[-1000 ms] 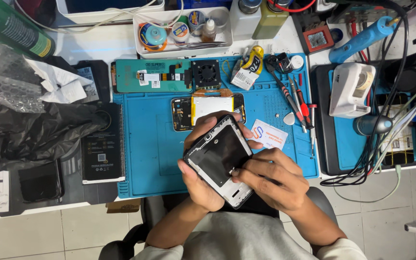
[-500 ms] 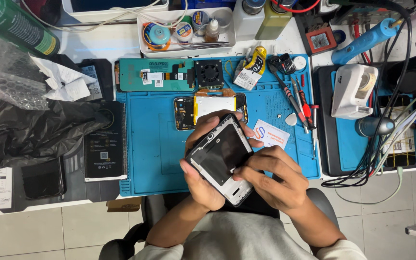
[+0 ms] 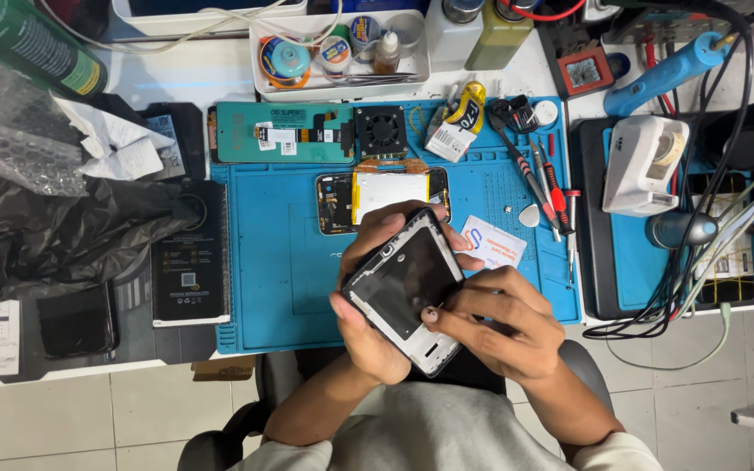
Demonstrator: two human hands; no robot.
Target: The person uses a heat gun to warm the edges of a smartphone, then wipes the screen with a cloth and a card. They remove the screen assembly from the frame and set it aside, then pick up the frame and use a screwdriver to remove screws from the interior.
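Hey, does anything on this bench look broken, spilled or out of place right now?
Nothing is spilled. The opened phone on the blue mat lies with its back off and battery exposed. The phone frame held between the left hand and right hand is tilted. Black cables hang tangled over the right table edge.

Phone frame: white-edged, dark inner face up, tilted diagonally, lower centre of frame, above blue mat's near edge.

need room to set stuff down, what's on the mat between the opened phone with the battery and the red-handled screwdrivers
In the head view, a white card and a small white pick lie on the blue mat between the opened phone and the screwdrivers.
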